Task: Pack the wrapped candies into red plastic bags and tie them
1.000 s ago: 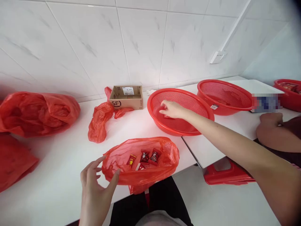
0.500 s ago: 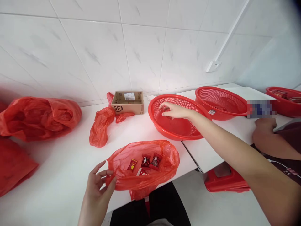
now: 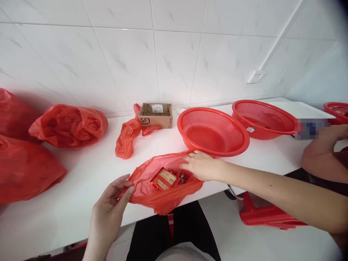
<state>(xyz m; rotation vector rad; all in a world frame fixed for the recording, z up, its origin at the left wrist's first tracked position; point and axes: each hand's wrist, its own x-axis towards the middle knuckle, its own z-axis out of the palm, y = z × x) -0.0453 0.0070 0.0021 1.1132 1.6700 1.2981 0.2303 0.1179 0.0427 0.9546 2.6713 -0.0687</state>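
Observation:
My left hand (image 3: 111, 203) pinches the left edge of a red plastic bag (image 3: 152, 199), which lies at the table's front edge with its mouth spread. Inside the bag, a flat red packet with a pale label (image 3: 165, 178) lies over several small wrapped sweets; one dark red sweet (image 3: 183, 177) shows beside it. At the bag's right end is my right hand (image 3: 202, 165), its fingers over the opening and smeared by motion, so their grip is unclear. Just behind that hand stands a red plastic basket (image 3: 212, 141), its inside bare in view.
A second red basket (image 3: 263, 121) stands to the right, near another person's arm (image 3: 320, 152). At the back are an open cardboard box (image 3: 156, 117) and a crumpled red bag (image 3: 127, 139). Bulky red bags (image 3: 70, 127) sit at left. A red stool (image 3: 269, 214) is below the table.
My right hand has come from the basket to the bag's right end. A flat labelled packet now lies on the sweets in the bag. My left hand keeps its hold on the bag edge.

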